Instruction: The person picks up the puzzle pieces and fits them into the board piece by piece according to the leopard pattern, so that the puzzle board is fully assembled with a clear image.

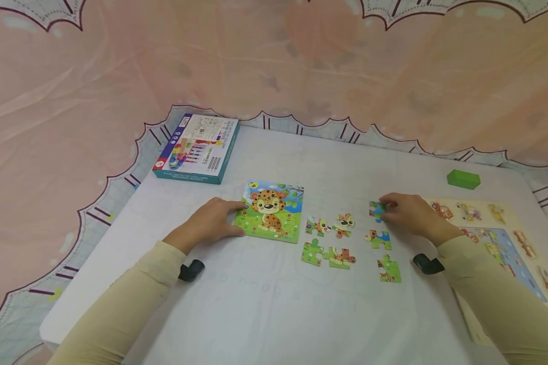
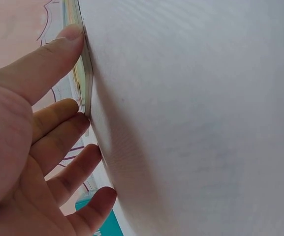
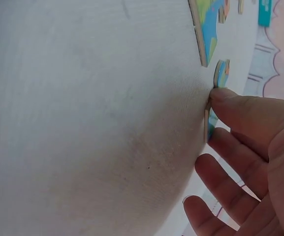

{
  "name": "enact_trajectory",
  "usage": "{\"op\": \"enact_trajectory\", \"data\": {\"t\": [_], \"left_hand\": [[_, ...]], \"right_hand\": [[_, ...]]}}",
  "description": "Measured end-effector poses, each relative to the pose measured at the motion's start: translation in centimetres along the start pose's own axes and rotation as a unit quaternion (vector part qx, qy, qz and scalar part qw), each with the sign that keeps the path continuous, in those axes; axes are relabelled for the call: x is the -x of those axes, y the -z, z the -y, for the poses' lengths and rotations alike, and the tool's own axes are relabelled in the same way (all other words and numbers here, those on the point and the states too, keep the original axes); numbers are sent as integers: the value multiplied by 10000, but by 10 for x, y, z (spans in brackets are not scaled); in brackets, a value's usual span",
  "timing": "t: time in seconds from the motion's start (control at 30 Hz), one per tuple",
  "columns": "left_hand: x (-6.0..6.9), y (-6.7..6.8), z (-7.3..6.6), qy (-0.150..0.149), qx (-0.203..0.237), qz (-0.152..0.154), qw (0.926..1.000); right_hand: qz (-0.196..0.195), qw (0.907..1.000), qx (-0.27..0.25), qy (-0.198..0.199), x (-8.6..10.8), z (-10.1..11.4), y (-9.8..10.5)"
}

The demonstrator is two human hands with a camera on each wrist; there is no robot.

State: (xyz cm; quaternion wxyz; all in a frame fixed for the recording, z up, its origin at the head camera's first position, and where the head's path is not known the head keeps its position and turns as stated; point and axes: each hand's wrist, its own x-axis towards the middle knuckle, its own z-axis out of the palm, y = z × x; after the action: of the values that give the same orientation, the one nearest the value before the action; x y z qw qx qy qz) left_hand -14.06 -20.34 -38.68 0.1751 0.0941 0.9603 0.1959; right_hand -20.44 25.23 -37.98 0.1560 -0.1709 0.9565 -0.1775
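Note:
My left hand touches the left edge of a square picture board showing a cartoon leopard on grass. Its thumb and fingers are spread along that edge, and in the left wrist view the thumb tip meets the board's side. My right hand pinches a small blue-and-green puzzle piece between thumb and index finger, low against the table. Below it lie a blue-and-orange piece and a green piece. Between the hands sit several leopard pieces, among them a face piece and a grass piece.
A boxed set lies at the back left of the white table. A green block is at the back right. Under the right forearm lies a larger picture board. A patterned cloth hangs behind the table.

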Motion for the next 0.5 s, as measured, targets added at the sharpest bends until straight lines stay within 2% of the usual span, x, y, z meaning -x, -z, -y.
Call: {"op": "enact_trajectory", "data": {"t": [0.17,0.5], "left_hand": [[0,-1,0,9,-26,2,10000],[-1,-2,1,-8,-23,-48,10000]], "right_hand": [[-25,9998,151,126,0,0,0],[-85,9991,403,120,-4,4,-2]]}}
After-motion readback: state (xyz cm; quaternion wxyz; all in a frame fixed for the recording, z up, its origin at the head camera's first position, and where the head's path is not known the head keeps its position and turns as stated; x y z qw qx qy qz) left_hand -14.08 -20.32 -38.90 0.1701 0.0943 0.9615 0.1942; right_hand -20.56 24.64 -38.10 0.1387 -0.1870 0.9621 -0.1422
